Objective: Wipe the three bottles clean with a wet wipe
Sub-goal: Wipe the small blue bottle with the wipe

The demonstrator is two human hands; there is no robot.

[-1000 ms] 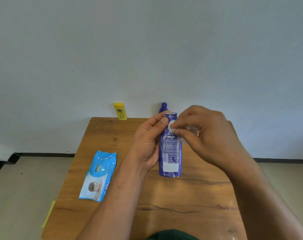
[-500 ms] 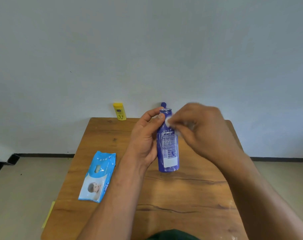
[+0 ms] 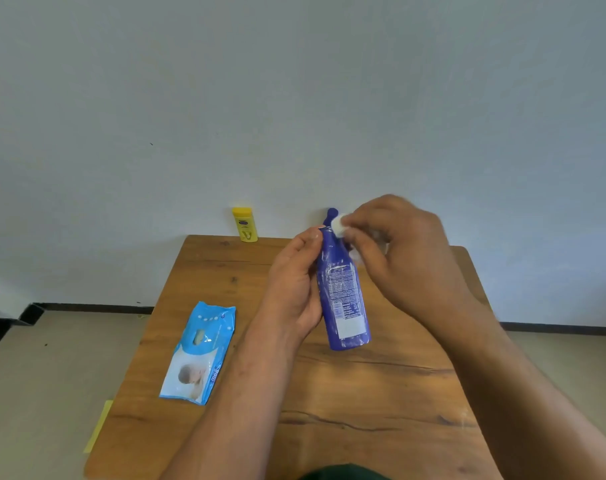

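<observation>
My left hand (image 3: 294, 285) grips a tall dark blue bottle (image 3: 343, 299) from its left side, holding it tilted above the wooden table (image 3: 329, 403). My right hand (image 3: 398, 247) pinches a white wet wipe (image 3: 339, 226) against the bottle's top end. Just behind that top pokes up the rounded cap of a second blue bottle (image 3: 332, 213), mostly hidden, at the table's far edge. A small yellow bottle (image 3: 245, 224) stands upright at the far edge, to the left.
A light blue wet-wipe pack (image 3: 199, 353) lies flat on the table's left part. A yellow paper strip (image 3: 98, 426) lies on the floor by the table's left edge. A white wall stands right behind the table.
The held bottle's base has swung to the right, so the bottle leans more. My right hand with the wipe has slid up toward its top end.
</observation>
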